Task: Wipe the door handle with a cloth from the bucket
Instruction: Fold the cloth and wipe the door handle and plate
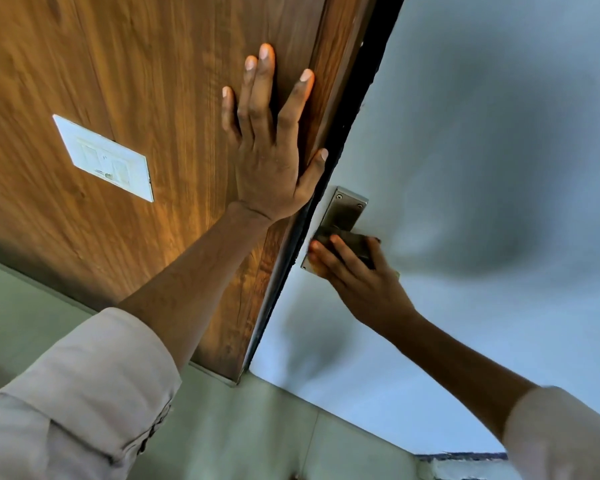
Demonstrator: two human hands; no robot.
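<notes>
**A:** What does the door handle look like?

**B:** The door handle (340, 233) is brushed grey metal. A tall, narrow backplate (343, 209) is fixed to a pale grey-blue door (482, 133), with one screw visible near its top corner. The lever itself juts out from the lower half of the plate. Most of it is blurred and partly covered, so its exact shape is hard to tell.

**A:** Where is it relative to the fingers?

**B:** The right hand (357, 275) comes up from below and its fingers (326, 258) curl over the lever, with the fingertips touching the lower part of the plate. The thumb lies on the far side of the lever. The fingers are close together and closed around the handle.

**A:** Is there a cloth in that hand?

**B:** I cannot tell. A small pale edge shows just past the knuckles, but it is too blurred to name.

**A:** And the other hand?

**B:** The left hand (271, 150) is pressed flat against a brown wood-grain panel (136, 64), up and to the left of the handle. Its fingers (264, 81) are spread apart and point upward, holding nothing. The thumb reaches toward the dark gap (326, 168) between the panel and the door, and its tip is just above the top of the plate, near it but not touching.

**A:** Anything else near the fingers?

**B:** A white switch plate (104, 157) sits on the wood panel, well to the left of the left hand. Both forearms are bare, with light beige sleeves (84, 393) rolled up.
</notes>
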